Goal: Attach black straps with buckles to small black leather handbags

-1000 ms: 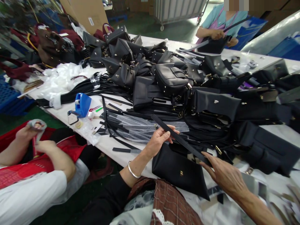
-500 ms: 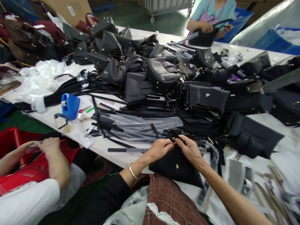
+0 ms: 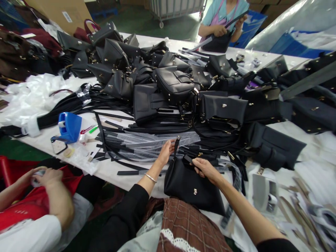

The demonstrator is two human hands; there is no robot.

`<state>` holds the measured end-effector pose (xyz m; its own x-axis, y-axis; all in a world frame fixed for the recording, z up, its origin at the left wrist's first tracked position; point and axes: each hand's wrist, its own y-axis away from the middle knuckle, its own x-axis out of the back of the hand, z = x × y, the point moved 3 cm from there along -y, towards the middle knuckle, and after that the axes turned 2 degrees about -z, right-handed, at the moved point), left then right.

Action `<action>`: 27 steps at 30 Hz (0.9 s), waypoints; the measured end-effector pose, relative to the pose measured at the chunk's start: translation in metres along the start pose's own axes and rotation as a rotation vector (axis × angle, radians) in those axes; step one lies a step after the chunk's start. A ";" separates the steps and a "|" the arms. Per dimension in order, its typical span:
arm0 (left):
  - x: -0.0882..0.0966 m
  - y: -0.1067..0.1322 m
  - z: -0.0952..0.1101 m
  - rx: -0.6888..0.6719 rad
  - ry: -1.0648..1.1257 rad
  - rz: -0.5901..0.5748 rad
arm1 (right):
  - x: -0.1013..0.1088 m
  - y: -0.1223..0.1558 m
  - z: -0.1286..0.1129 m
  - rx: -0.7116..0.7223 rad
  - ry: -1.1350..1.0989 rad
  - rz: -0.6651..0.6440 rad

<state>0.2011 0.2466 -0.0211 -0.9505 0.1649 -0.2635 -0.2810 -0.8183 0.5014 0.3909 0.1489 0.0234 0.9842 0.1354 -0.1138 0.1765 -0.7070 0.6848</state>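
While its gold clasp (image 3: 195, 191) faces the person, a black bag (image 3: 183, 182) sits at the near edge of the desk (image 3: 109, 169), just in front of a brown checked apron (image 3: 186, 220). At the bag's top, the right hand (image 3: 206, 168) has its grip pressed together, thumb and fingertips pinching the end of a dark strap (image 3: 187, 159). The left hand (image 3: 168, 151) is raised by the bag's upper left corner, its fingers against a narrow buckled strap (image 3: 176, 148) that stands upright; whether that grip is closed on it or only touching cannot be told. A plain bangle (image 3: 150, 178) circles the left wrist.

Just beyond the hands, plastic-wrapped straps (image 3: 154, 140) lie in a loose spread, and behind them more black bags (image 3: 174, 84) are heaped across the middle of the desk toward its far edge. Leftward along the near edge, a blue tape dispenser (image 3: 70, 126) stands near a green pen (image 3: 93, 129), with crumpled white wrapping (image 3: 39, 91) farther left. To the right of the bag, a grey tape dispenser (image 3: 259, 192) rests near a tangle of strips (image 3: 303, 191). At the far edge, a co-worker in a teal top (image 3: 214, 15) handles another dark bag (image 3: 217, 42). Left of the person, a second co-worker wears a red apron (image 3: 28, 206), hands together around something small and unclear.
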 end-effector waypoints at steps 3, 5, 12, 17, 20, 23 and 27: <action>-0.022 0.007 0.001 -0.019 0.039 -0.116 | 0.002 0.011 -0.001 0.034 -0.105 -0.028; -0.034 0.011 0.004 -0.040 0.019 -0.185 | 0.006 0.014 -0.002 0.061 -0.203 -0.026; -0.059 0.029 0.022 -0.064 0.025 -0.338 | 0.010 0.022 -0.016 0.155 -0.398 0.063; -0.074 0.043 0.034 -0.031 0.076 -0.359 | -0.001 0.037 -0.029 0.205 -0.405 0.027; -0.082 0.051 0.038 0.015 0.107 -0.365 | -0.001 0.044 -0.032 0.227 -0.410 0.032; -0.090 0.060 0.041 0.049 0.101 -0.395 | 0.001 0.051 -0.033 0.248 -0.424 0.037; -0.098 0.076 0.047 0.045 0.023 -0.402 | -0.003 0.061 -0.034 0.274 -0.430 0.019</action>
<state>0.2668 0.1946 0.0816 -0.7603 0.4542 -0.4644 -0.6360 -0.6659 0.3899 0.3988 0.1286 0.0899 0.8932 -0.1361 -0.4286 0.0987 -0.8706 0.4821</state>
